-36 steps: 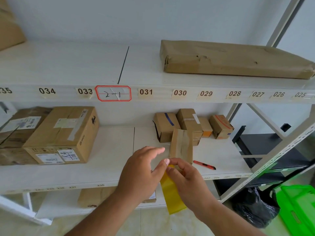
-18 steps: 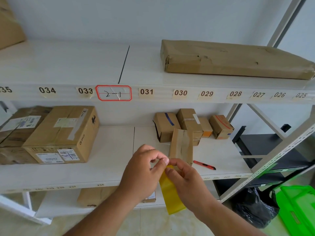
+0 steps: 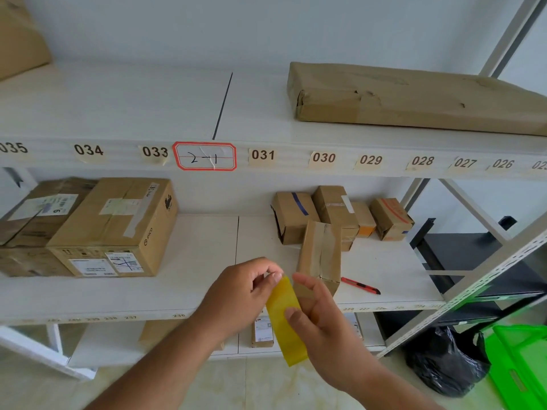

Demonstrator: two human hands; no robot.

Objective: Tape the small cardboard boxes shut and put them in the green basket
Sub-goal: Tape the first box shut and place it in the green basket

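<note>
White shelf (image 3: 192,291) ahead, both hands pinching a yellow tape strip (image 3: 285,321), left hand (image 3: 239,294) topping, right hand (image 3: 319,318) lower, strip running eleven to five o'clock.

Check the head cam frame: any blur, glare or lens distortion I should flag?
Head view: wide-angle bowing bends the labelled shelf edge; soft, even light, no hard glare; slight motion softness on the left hand and yellow tape strip; the green basket is cropped at the corner.
</note>
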